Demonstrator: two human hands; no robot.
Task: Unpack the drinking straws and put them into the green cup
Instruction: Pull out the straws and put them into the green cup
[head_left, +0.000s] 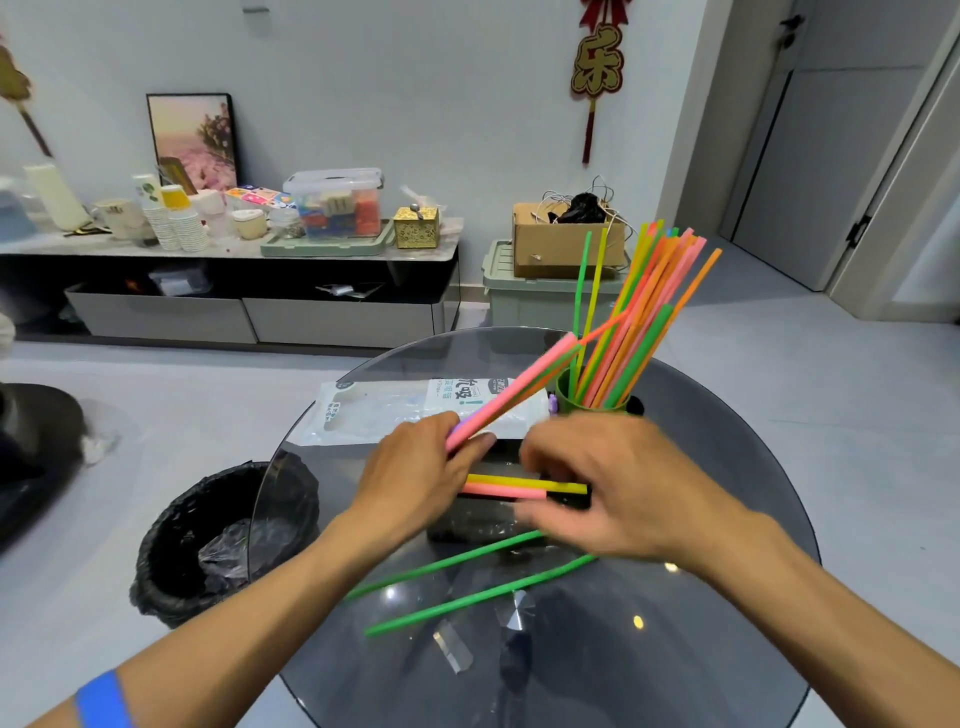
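Observation:
The green cup (563, 396) stands at the far right of the round glass table (727, 597), filled with several upright coloured straws (644, 312). My left hand (415, 478) grips a small bunch of pink and green straws (511, 392) that slants up toward the cup. My right hand (613, 493), blurred, is closed over a yellow straw (519, 480) and a pink straw (498, 491) lying on the table. Two green straws (467, 597) lie loose near the table's front. The clear straw bag (384, 410) lies flat behind my hands.
A black-lined waste bin (208, 540) stands on the floor left of the table. Behind are a low cabinet (249, 317) loaded with cups and boxes, a green crate (540, 296) bearing a cardboard box (561, 244), and a door on the right.

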